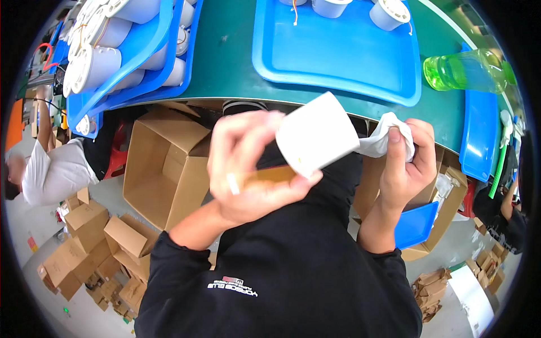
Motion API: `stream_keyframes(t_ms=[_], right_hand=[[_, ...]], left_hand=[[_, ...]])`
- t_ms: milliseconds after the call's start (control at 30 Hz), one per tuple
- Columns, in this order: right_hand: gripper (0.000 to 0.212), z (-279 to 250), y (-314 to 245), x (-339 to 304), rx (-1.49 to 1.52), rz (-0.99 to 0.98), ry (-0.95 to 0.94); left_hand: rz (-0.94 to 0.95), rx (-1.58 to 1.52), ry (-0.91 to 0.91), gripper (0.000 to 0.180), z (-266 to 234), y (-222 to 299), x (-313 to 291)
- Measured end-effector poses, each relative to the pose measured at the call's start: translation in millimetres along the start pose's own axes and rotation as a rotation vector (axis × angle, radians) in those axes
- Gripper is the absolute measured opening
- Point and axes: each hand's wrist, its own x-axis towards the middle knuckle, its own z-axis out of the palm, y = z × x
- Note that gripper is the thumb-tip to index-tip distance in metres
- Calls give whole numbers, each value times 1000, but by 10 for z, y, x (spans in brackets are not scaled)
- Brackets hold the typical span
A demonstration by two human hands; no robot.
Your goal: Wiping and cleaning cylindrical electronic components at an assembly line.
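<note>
A white cylindrical housing (318,135) is gripped by my left hand (245,160), thumb below and fingers at its left end; the hand is a little blurred. On its side I see a small yellowish mark. My right hand (408,160) pinches a crumpled white cloth (389,135), whose loose end reaches toward the housing's right edge. Whether cloth and housing touch, I cannot tell. Both hands are over my lap, just in front of the green table (225,62). Beyond them lies a blue tray (338,56) with a few similar white housings (390,14) at its far side.
Stacked blue trays (143,67) full of white housings stand at the left. A green bottle (465,72) lies at the right, near another blue tray (479,135). Open cardboard boxes (169,160) flank my legs. Other people (56,169) sit at both sides.
</note>
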Motion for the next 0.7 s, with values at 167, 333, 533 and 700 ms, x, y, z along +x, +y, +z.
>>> stream_keyframes(t_ms=[167, 333, 533, 700], right_hand=[[13, -69, 86, 17, 218, 112, 6], [12, -164, 119, 1, 259, 189, -7], [11, -163, 122, 13, 354, 242, -3], [9, -179, 126, 58, 384, 235, 1]], left_hand=[[759, 161, 124, 42, 16, -86, 96], [873, 174, -129, 28, -249, 0, 182], [913, 166, 37, 25, -209, -9, 263], [963, 188, 43, 24, -195, 3, 323]])
